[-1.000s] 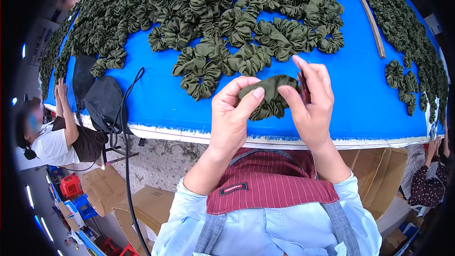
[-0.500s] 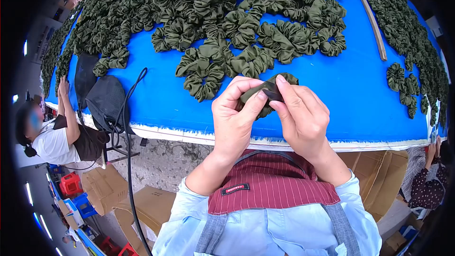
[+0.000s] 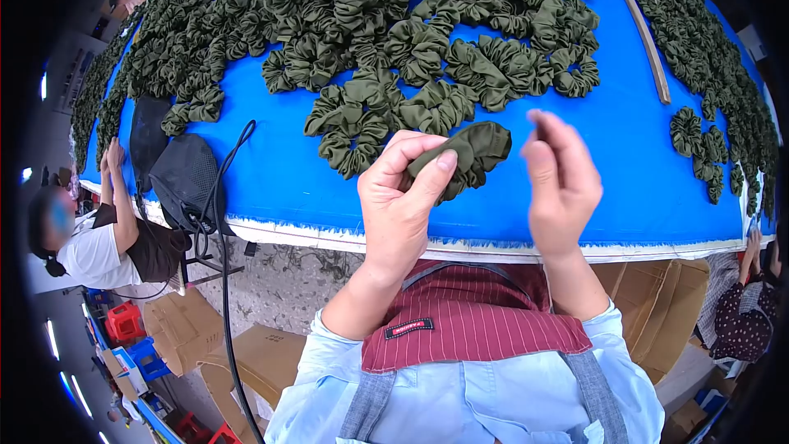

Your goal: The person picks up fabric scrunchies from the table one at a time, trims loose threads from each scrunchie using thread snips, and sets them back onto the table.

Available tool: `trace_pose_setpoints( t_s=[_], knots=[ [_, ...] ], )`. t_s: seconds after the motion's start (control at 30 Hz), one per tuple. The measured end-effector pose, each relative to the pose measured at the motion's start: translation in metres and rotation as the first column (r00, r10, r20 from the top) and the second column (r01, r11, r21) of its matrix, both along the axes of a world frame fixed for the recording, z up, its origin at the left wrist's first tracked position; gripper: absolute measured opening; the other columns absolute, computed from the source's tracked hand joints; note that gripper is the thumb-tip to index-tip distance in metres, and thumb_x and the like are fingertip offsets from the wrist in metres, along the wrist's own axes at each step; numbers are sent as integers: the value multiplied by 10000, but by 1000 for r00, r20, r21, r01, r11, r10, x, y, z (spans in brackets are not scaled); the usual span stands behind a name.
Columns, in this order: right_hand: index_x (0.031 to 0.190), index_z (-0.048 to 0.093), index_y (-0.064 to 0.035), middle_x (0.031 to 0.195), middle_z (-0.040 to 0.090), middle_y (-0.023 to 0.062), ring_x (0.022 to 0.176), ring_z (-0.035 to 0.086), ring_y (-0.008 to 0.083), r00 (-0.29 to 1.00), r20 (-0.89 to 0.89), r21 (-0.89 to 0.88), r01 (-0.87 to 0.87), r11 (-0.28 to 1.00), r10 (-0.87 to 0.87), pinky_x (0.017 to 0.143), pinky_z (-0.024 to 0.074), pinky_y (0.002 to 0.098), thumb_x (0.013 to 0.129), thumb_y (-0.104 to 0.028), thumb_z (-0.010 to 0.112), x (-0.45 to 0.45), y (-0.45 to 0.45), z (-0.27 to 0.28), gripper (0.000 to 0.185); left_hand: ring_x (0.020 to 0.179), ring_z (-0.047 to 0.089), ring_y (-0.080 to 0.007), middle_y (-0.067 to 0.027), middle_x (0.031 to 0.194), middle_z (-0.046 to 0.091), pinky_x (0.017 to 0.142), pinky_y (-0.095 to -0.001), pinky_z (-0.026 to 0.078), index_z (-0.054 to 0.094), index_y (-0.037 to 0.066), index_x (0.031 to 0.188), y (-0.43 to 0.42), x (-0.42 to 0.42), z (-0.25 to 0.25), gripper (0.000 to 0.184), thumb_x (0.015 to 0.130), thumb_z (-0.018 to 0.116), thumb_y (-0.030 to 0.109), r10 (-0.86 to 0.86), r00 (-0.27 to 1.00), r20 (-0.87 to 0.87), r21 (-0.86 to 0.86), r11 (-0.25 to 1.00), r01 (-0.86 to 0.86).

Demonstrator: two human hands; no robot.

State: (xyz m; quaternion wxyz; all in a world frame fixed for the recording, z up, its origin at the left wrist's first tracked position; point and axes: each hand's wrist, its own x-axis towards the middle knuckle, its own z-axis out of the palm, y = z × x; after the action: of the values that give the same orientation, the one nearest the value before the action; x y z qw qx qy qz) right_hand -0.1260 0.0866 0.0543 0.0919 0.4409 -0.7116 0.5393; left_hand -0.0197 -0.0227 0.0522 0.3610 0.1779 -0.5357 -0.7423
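Note:
A dark green scrunchie (image 3: 472, 156) is pinched between the thumb and fingers of my left hand (image 3: 403, 197), over the blue tabletop. My right hand (image 3: 563, 185) is apart from it on the right, with its fingertips blurred by motion. A gap shows between its thumb and forefinger, and I see nothing held there. Just beyond my left hand lie more green scrunchies (image 3: 353, 119), the near edge of a large heap (image 3: 329, 0).
A wooden strip (image 3: 645, 33) lies between the heap and more scrunchies (image 3: 699, 148) on the right. At left are a black mesh bag (image 3: 189, 177) and a black cable (image 3: 223, 279). Cardboard boxes (image 3: 182, 325) stand below the table (image 3: 329, 235). Co-workers (image 3: 103, 247) are at both sides.
My right hand has let go of the scrunchie and moved right, away from it. My left hand keeps hold of the scrunchie, which now shows more of its gathered cloth.

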Motion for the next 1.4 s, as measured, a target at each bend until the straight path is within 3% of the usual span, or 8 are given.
trace_pose_setpoints(
  t_s=[0.2,0.3,0.47,0.87,1.0,1.13,1.3,1.4],
  knots=[
    [1072,535,-10,852,606,52,599,438,64,574,777,-301,-21,953,258,577,393,179,740,20,632,-4,-1,-6,348,882,560,-131,-83,1008,583,791,-224,453,548,0,1065,-7,0,-1,256,811,577,-8,-70,993,-100,287,953,96],
    [1069,541,-5,850,607,55,607,459,58,347,843,-384,-144,912,410,568,383,169,743,31,617,5,-1,-9,337,977,540,-160,-87,1074,574,896,-282,415,520,1,1115,6,-10,7,291,826,549,-19,-11,911,-412,477,849,226],
    [1033,546,-7,834,602,48,624,489,57,287,857,-432,-54,900,428,557,380,163,737,44,612,21,-14,-4,307,1071,507,-183,-67,1164,542,959,-354,352,434,57,1243,32,-1,-62,391,910,504,251,-131,916,-379,298,920,254],
    [845,514,-71,694,543,24,562,497,92,-168,773,-583,190,790,611,524,375,183,677,61,618,8,14,-5,238,985,537,-180,-105,935,626,855,-320,419,506,87,1055,-7,49,-47,237,865,584,206,-102,741,-664,524,643,558],
    [957,552,-49,702,578,32,551,507,94,-106,676,-736,-160,658,729,519,374,184,678,36,649,8,25,-5,307,668,569,-169,-96,760,585,591,-232,455,452,76,1044,-19,74,-27,257,827,590,81,-304,851,-428,284,849,446],
    [990,595,-28,719,621,37,538,510,83,504,747,-53,-604,795,433,503,375,186,678,18,679,17,19,-3,327,518,538,-154,-97,759,578,486,-201,429,450,71,1001,1,60,-27,282,767,587,-8,-426,904,42,-21,904,427],
    [942,639,-18,734,648,42,527,510,78,455,800,-69,-578,813,391,493,379,186,669,14,703,20,23,-9,282,646,571,-146,-80,772,585,612,-237,459,482,62,967,-8,62,-13,243,766,593,-18,-605,791,91,483,722,496],
    [908,651,-25,749,654,49,534,513,75,402,823,-112,-578,808,401,496,383,185,661,26,702,18,37,-18,257,536,537,-176,-73,716,584,592,-253,462,505,58,899,-29,78,-29,168,771,609,25,-119,992,-52,445,886,130]
  ],
)
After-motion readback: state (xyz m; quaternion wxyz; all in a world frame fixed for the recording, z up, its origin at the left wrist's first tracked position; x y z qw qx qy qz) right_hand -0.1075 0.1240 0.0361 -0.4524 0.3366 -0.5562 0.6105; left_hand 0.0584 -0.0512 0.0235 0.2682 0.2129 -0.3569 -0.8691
